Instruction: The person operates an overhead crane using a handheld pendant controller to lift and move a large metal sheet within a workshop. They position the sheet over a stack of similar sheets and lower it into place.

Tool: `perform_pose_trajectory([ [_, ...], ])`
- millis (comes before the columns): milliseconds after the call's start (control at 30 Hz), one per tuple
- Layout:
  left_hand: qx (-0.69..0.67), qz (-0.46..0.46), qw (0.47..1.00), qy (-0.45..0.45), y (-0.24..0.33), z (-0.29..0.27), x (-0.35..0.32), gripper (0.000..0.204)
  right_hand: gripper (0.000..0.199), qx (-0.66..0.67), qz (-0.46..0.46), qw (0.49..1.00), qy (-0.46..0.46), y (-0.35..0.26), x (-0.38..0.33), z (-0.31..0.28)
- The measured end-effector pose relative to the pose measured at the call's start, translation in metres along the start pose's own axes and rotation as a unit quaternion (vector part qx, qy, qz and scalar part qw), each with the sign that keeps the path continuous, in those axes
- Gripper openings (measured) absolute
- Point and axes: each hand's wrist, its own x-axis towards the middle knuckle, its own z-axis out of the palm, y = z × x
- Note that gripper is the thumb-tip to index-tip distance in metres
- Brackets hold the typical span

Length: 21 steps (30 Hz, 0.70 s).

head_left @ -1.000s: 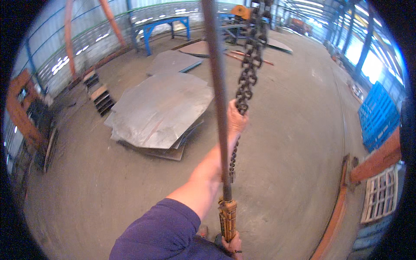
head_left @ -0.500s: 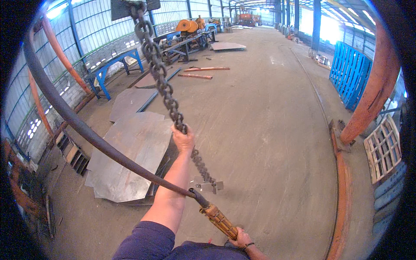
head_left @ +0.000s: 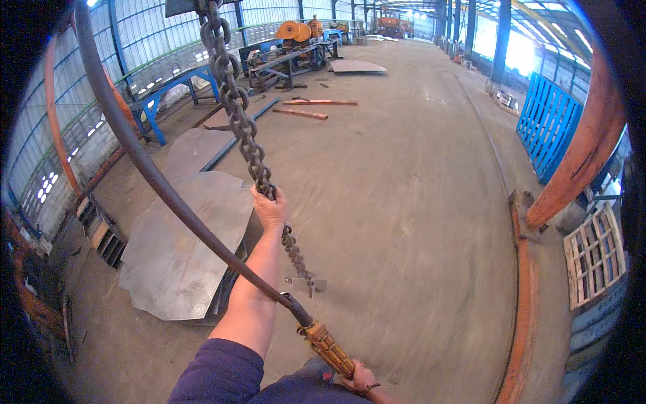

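A heavy steel chain (head_left: 235,108) hangs from the top of the view and slants down to a small metal clamp (head_left: 309,284) just above the floor. My left hand (head_left: 269,207) is stretched out in front of me and shut on the chain, a short way above the clamp. At the bottom edge my right hand (head_left: 360,380) grips an orange hoist control handle (head_left: 328,345). From the handle a thick black cable (head_left: 141,161) curves up and away to the upper left.
A stack of flat steel plates (head_left: 182,249) lies on the concrete floor to the left. Blue steel trestles (head_left: 168,101) and orange machinery (head_left: 296,30) stand farther back. At the right are a blue grid panel (head_left: 548,121), an orange column (head_left: 579,155) and a wooden pallet (head_left: 595,252).
The view has swung up and to the right, from the plates toward the long hall. Both hands keep their grips; the chain's lower end and clamp have come into sight.
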Motion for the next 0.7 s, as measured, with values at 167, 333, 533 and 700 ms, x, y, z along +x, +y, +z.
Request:
perform_pose_trajectory([
  [167,-0.004,-0.011,1.0,-0.007,0.005,0.009,0.009,0.049,0.074,0.062,-0.057,0.995,0.047,-0.025,-0.015,-0.015],
  [333,0.011,-0.019,1.0,-0.021,0.008,0.022,0.016,0.053,0.077,0.009,-0.024,0.999,-0.019,-0.034,0.014,-0.069],
  [533,-0.006,-0.017,0.999,-0.032,0.024,0.062,-0.009,0.061,0.08,-0.083,-0.011,0.996,-0.007,0.039,0.074,-0.122],
  [700,-0.019,0.028,0.999,-0.03,0.043,0.088,-0.01,0.058,0.08,-0.105,-0.007,0.994,0.035,0.057,0.103,-0.157],
])
